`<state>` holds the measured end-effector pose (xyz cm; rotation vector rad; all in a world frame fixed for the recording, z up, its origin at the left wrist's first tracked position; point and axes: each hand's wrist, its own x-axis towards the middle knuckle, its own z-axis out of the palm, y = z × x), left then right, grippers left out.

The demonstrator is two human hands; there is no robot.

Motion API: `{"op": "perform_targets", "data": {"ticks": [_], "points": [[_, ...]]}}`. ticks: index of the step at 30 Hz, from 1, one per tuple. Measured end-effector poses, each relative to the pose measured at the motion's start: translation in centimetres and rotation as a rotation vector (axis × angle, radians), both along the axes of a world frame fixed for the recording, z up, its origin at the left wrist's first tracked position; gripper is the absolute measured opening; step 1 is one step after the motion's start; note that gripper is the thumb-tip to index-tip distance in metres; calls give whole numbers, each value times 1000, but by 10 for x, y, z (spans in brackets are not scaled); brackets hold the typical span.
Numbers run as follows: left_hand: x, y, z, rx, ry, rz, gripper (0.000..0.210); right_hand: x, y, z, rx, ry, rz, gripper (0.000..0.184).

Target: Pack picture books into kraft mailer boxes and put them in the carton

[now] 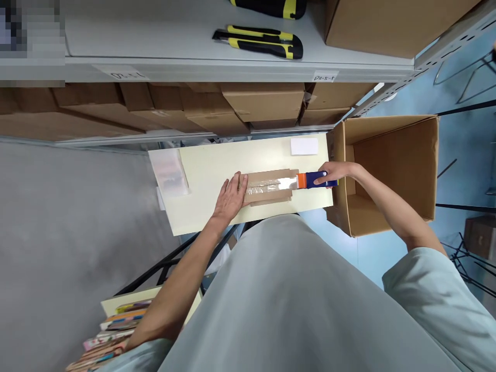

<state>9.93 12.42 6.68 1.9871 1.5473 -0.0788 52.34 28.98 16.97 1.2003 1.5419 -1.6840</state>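
My right hand (334,172) is closed around the handle of a blue-handled tool (310,180) with an orange collar, whose exact kind I cannot make out. From the collar a pale, shiny flat part runs left over a long, narrow piece of cardboard (267,196). Clear, wrinkled tape lies along the cardboard's middle. At the cardboard's left end rests my left hand (231,199), flat, fingers stretched out and touching the edge. The cardboard lies on a cream-coloured tabletop (217,160).
An open cardboard box (391,170) stands close at the right. Printed sheets (170,173) and a white paper (304,146) lie on the table. Ahead, a grey shelf (155,36) holds yellow-black utility knives (259,42); boxes (263,103) fill the level below. Books (116,330) are at lower left.
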Motion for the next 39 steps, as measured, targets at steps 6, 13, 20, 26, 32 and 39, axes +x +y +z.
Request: {"op": "perform_targets", "data": {"ticks": [6, 13, 20, 26, 32, 39], "points": [[2, 1, 3, -16, -10, 24, 98, -4, -10, -25, 66, -28, 49, 68], [44, 10, 22, 23, 7, -1, 133, -20, -16, -27, 178, -60, 140, 66], [154, 21, 11, 39, -118, -202, 120, -32, -25, -12, 287, -151, 198, 63], [146, 22, -8, 57, -110, -231, 99, -18, -27, 3, 275, -130, 201, 60], [140, 21, -14, 97, -88, -271, 94, 3, -22, -5, 121, -21, 106, 66], [141, 21, -15, 100, -115, -254, 91, -4, -23, -7, 159, -61, 174, 63]]}}
